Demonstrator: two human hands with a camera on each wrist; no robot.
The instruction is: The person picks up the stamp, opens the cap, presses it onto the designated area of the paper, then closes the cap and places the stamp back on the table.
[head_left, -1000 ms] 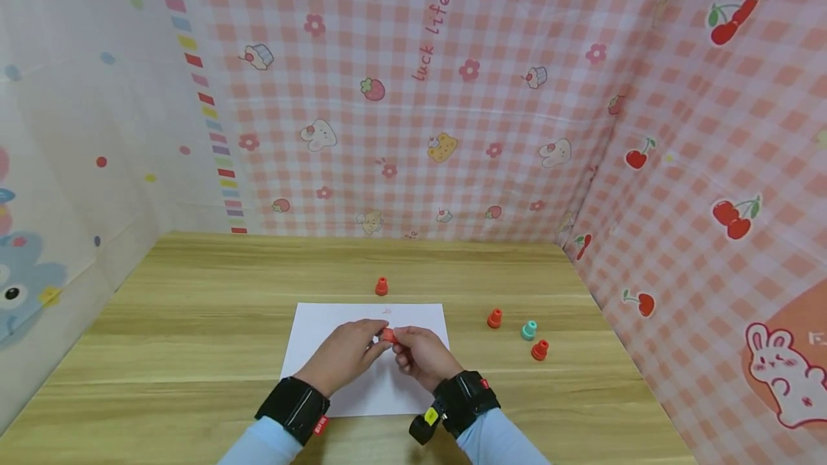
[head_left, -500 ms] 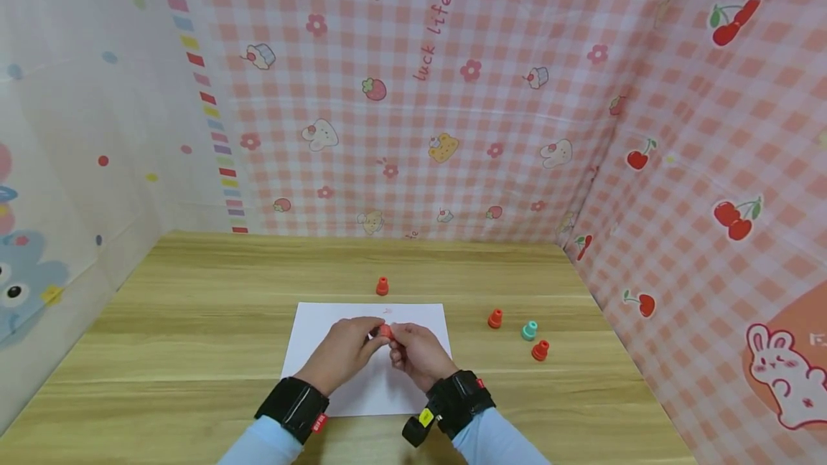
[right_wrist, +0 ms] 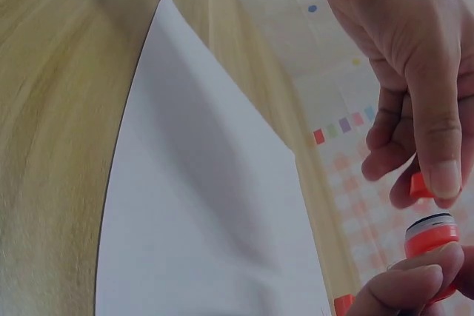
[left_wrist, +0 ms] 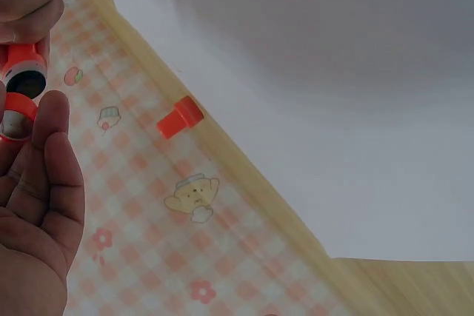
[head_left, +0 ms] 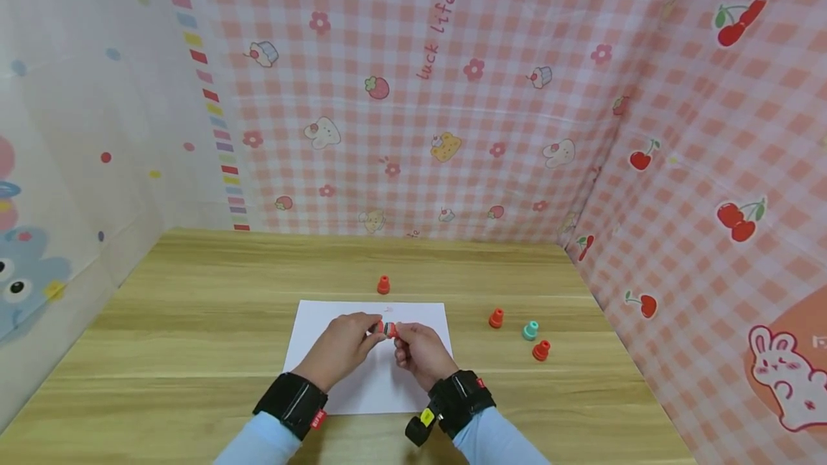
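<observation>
Over a white sheet of paper (head_left: pixel 375 390), my left hand (head_left: pixel 339 346) and right hand (head_left: pixel 423 351) face each other, each pinching one part of a small red toy stamp. The left hand's part (right_wrist: pixel 433 238) is red with a whitish collar. In the left wrist view, the right hand's part (left_wrist: pixel 26 78) has a white rim and a dark round face. A narrow gap shows between the parts in the right wrist view; which one is the cap I cannot tell. A faint red mark (head_left: pixel 388 309) lies near the paper's far edge.
One red stamp (head_left: pixel 384 285) stands beyond the paper. To its right are another red stamp (head_left: pixel 495 318), a teal stamp (head_left: pixel 530 330) and a third red stamp (head_left: pixel 541 350). Patterned cloth walls (head_left: pixel 413 106) bound the wooden table (head_left: pixel 161 350) behind and at both sides.
The stamp between my hands looked like one red piece; now its two parts are drawn apart, showing a white and dark band. The standing stamps have not moved.
</observation>
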